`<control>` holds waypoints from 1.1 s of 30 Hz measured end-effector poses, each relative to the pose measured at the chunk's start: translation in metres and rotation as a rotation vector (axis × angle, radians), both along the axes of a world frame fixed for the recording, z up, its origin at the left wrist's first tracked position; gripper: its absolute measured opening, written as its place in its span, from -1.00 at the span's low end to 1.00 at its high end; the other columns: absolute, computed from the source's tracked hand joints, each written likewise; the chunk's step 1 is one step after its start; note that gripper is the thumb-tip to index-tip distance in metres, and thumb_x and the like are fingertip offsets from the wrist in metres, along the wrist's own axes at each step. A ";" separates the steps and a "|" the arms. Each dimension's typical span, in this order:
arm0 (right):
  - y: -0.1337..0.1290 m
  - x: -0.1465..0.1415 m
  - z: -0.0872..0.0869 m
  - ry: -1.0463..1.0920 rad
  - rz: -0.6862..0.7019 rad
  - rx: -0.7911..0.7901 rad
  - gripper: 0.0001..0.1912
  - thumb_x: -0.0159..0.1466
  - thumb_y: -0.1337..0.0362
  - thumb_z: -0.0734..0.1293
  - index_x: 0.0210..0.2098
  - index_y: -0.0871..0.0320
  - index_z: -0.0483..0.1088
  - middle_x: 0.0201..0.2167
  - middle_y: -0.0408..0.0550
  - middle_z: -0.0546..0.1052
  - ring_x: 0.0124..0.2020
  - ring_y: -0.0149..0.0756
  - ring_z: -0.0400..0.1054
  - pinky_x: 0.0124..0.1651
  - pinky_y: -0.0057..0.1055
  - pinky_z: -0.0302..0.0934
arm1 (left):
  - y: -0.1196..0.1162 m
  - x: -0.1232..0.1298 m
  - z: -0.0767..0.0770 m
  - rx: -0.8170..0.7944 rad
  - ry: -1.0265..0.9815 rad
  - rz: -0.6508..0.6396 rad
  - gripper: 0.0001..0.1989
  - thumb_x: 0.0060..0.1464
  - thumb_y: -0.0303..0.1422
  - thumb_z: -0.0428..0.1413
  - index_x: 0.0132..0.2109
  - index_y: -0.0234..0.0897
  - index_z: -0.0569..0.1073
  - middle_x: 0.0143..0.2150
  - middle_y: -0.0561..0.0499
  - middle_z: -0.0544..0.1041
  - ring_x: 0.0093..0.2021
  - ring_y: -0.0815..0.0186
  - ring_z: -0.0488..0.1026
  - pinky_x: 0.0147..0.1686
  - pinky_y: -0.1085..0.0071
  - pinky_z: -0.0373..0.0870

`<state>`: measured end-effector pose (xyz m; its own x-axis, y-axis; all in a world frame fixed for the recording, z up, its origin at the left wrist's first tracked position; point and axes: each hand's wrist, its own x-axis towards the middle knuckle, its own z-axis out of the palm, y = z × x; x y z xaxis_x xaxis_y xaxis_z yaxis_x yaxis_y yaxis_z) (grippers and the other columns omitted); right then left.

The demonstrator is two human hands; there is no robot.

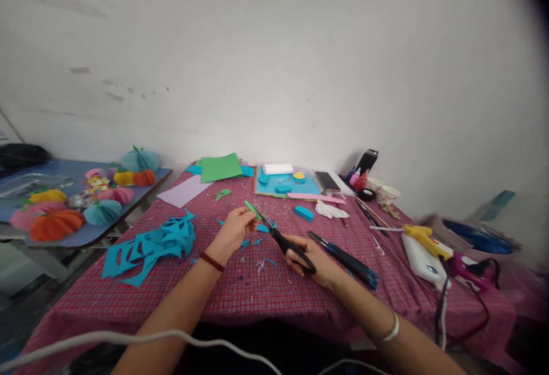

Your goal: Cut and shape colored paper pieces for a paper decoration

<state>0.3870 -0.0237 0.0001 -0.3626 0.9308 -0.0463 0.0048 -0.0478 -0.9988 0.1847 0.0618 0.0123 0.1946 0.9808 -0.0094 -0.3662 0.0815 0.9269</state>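
My left hand (238, 227) pinches a small strip of green paper (253, 209) over the middle of the table. My right hand (305, 254) is closed round the handles of black scissors (285, 242), whose blades point up and left and meet the green strip. Beneath the hands lie small blue paper scraps (257, 242). Cut green leaf shapes (222, 194) rest beyond my left hand. To the left of my left forearm is a heap of blue paper offcuts (158, 243). Just right of my right hand lies a dark, long-handled tool (343, 256).
Green sheets (221, 168), a lilac sheet (186, 191) and a blue board (268, 186) lie at the back. A yellow glue gun (424, 239) is on the right with cords. Folded paper pumpkins (57, 224) stand on the left table. A white cable (141, 338) crosses in front.
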 end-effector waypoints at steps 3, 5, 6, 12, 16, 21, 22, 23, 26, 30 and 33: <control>-0.001 0.003 0.002 0.036 0.037 0.008 -0.34 0.10 0.01 0.40 0.11 0.18 0.28 -0.48 -0.16 0.35 -0.64 -0.53 0.07 -0.59 -0.51 -0.14 | -0.001 -0.001 0.002 -0.018 -0.015 -0.032 -0.84 -0.24 -0.39 0.19 -0.54 -0.32 0.33 -0.60 0.08 0.41 -0.59 0.44 0.34 -0.52 0.48 0.26; -0.002 0.004 0.003 0.062 0.063 0.017 -0.36 0.12 0.01 0.39 0.11 0.15 0.27 -0.44 -0.14 0.36 -0.59 -0.51 0.09 -0.55 -0.50 -0.11 | -0.002 -0.001 0.003 -0.030 -0.019 -0.054 -0.84 -0.23 -0.39 0.20 -0.54 -0.33 0.34 -0.60 0.08 0.41 -0.60 0.45 0.34 -0.53 0.49 0.25; -0.002 0.004 0.004 0.065 0.070 0.019 -0.37 0.13 0.01 0.39 0.12 0.14 0.26 -0.44 -0.14 0.35 -0.58 -0.51 0.09 -0.53 -0.50 -0.11 | -0.002 -0.001 0.002 -0.035 -0.020 -0.063 -0.84 -0.23 -0.39 0.20 -0.53 -0.33 0.35 -0.60 0.08 0.41 -0.60 0.45 0.34 -0.54 0.49 0.25; -0.001 -0.001 0.001 0.071 0.055 0.022 -0.37 0.15 0.01 0.37 0.12 0.15 0.25 -0.47 -0.17 0.32 -0.59 -0.52 0.07 -0.54 -0.50 -0.14 | -0.003 0.000 0.000 -0.055 -0.012 -0.113 -0.87 -0.23 -0.40 0.19 -0.51 -0.34 0.37 -0.60 0.07 0.42 -0.60 0.46 0.34 -0.54 0.51 0.25; -0.001 -0.002 -0.003 0.074 0.041 0.039 -0.37 0.16 0.00 0.36 0.13 0.16 0.26 -0.48 -0.17 0.31 -0.61 -0.53 0.05 -0.57 -0.51 -0.14 | -0.005 0.002 -0.001 -0.065 -0.004 -0.132 -0.87 -0.22 -0.41 0.18 -0.52 -0.33 0.35 -0.61 0.07 0.41 -0.62 0.46 0.33 -0.57 0.51 0.22; -0.002 -0.002 -0.003 0.055 0.020 0.039 -0.37 0.15 0.02 0.38 0.13 0.18 0.27 -0.51 -0.19 0.29 -0.64 -0.55 0.03 -0.60 -0.53 -0.16 | -0.004 0.003 -0.002 -0.068 0.003 -0.142 -0.89 -0.21 -0.42 0.15 -0.51 -0.32 0.34 -0.61 0.08 0.41 -0.62 0.45 0.33 -0.59 0.51 0.21; -0.003 -0.002 -0.002 0.054 0.019 0.036 -0.37 0.16 0.03 0.38 0.13 0.19 0.27 -0.52 -0.20 0.28 -0.64 -0.55 0.03 -0.61 -0.53 -0.15 | -0.004 0.003 -0.003 -0.070 0.004 -0.141 -0.89 -0.20 -0.43 0.15 -0.51 -0.33 0.34 -0.61 0.08 0.42 -0.62 0.45 0.33 -0.59 0.51 0.21; -0.003 -0.003 -0.002 0.053 0.021 0.034 -0.37 0.16 0.03 0.38 0.14 0.19 0.27 -0.52 -0.20 0.28 -0.65 -0.56 0.04 -0.61 -0.53 -0.14 | -0.003 0.003 -0.003 -0.072 0.005 -0.141 -0.89 -0.20 -0.43 0.15 -0.51 -0.33 0.34 -0.61 0.07 0.42 -0.62 0.45 0.33 -0.58 0.52 0.22; -0.004 -0.004 -0.003 0.050 0.023 0.022 -0.40 0.18 0.06 0.36 0.15 0.17 0.26 -0.54 -0.22 0.27 -0.67 -0.57 0.03 -0.63 -0.55 -0.15 | -0.003 0.003 -0.004 -0.076 0.004 -0.141 -0.89 -0.20 -0.43 0.15 -0.51 -0.33 0.35 -0.61 0.07 0.42 -0.61 0.45 0.34 -0.58 0.52 0.23; -0.005 -0.004 -0.005 0.034 0.017 0.023 -0.42 0.20 0.09 0.35 0.16 0.15 0.24 -0.54 -0.23 0.27 -0.69 -0.58 0.03 -0.65 -0.56 -0.13 | -0.003 0.003 -0.005 -0.080 -0.005 -0.135 -0.89 -0.20 -0.43 0.17 -0.50 -0.34 0.35 -0.61 0.07 0.42 -0.61 0.46 0.35 -0.57 0.53 0.26; -0.001 -0.003 -0.005 -0.015 -0.003 0.032 -0.42 0.21 0.09 0.34 0.17 0.17 0.24 -0.54 -0.23 0.29 -0.69 -0.58 0.05 -0.66 -0.56 -0.11 | -0.004 0.003 -0.003 -0.080 -0.017 -0.132 -0.88 -0.21 -0.44 0.17 -0.49 -0.34 0.35 -0.60 0.07 0.43 -0.60 0.46 0.36 -0.57 0.53 0.29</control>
<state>0.3840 -0.0252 -0.0044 -0.3596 0.9329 -0.0222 0.0198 -0.0162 -0.9997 0.1881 0.0582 0.0091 0.3225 0.9430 -0.0823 -0.3630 0.2035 0.9093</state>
